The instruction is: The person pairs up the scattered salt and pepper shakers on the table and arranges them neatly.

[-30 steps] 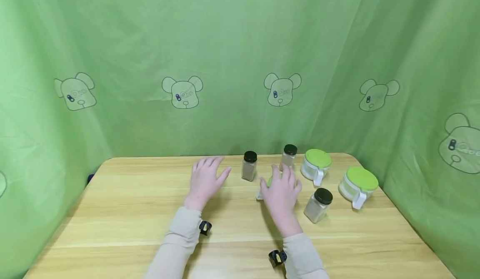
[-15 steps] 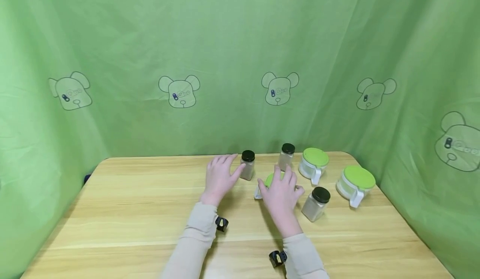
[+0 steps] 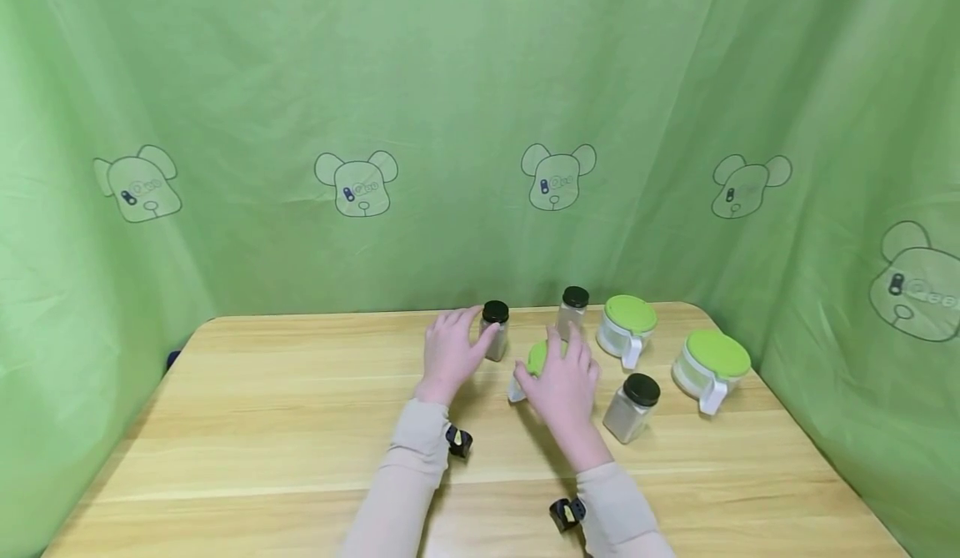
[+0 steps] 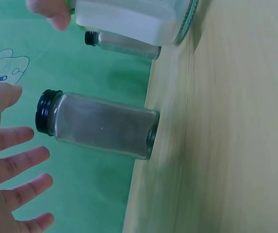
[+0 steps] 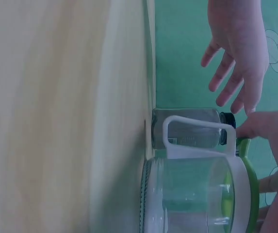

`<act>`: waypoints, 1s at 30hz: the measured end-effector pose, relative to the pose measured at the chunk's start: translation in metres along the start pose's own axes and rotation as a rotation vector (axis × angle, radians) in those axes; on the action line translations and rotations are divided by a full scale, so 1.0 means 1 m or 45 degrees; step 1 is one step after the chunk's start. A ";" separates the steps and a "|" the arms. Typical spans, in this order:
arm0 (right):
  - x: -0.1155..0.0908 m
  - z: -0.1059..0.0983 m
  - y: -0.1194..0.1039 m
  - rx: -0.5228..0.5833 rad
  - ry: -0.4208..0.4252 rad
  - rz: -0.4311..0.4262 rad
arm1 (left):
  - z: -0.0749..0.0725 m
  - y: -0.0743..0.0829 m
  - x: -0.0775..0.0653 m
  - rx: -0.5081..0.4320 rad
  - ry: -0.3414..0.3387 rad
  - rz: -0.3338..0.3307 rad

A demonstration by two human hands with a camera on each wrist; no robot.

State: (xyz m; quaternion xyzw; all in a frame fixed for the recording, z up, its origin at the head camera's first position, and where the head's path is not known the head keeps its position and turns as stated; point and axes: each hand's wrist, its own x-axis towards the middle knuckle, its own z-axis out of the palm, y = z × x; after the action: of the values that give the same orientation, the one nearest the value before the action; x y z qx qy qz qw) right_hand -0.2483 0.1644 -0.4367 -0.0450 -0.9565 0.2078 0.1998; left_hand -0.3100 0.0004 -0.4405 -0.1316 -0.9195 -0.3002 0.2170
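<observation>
In the head view my left hand (image 3: 452, 356) is beside a spice bottle (image 3: 497, 344) with a black lid at the back of the table. The left wrist view shows this bottle (image 4: 105, 124) upright, with the spread fingers apart from it. My right hand (image 3: 565, 387) is over a clear seasoning jar (image 3: 537, 358) with a green lid and white handle, hiding most of it from above. In the right wrist view, the thumb meets the green lid near its tab and the fingers curl round its far side; the jar's handle (image 5: 199, 121) faces the left hand.
Behind the right hand stands another black-lidded bottle (image 3: 573, 308); a third bottle (image 3: 632, 409) is to its right. Two more green-lidded jars (image 3: 628, 330) with white handles stand farther right on the wooden table (image 3: 262, 424). A green curtain (image 3: 450, 66) surrounds the back and sides.
My left hand has moved right, up to the black-lidded bottle. The right hand stays at the green-lidded jar, its fingers drawn a little closer, and more of the lid shows.
</observation>
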 end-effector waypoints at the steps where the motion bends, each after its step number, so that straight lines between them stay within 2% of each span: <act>1: 0.001 0.000 0.000 0.013 -0.011 -0.014 | 0.001 0.000 0.001 -0.002 -0.004 -0.011; 12: 0.008 0.001 0.008 0.223 -0.098 -0.120 | 0.013 0.000 0.008 -0.101 0.004 -0.107; 21: 0.010 -0.002 0.013 0.300 -0.141 -0.164 | 0.023 -0.001 0.015 -0.143 -0.067 -0.142; 30: 0.010 -0.001 0.018 0.367 -0.180 -0.062 | 0.039 -0.010 0.016 -0.321 -0.099 -0.144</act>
State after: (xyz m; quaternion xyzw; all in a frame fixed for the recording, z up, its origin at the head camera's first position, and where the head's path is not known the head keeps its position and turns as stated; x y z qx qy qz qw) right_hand -0.2566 0.1824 -0.4398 0.0219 -0.9292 0.3406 0.1415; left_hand -0.3405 0.0182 -0.4659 -0.1175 -0.8882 -0.4197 0.1455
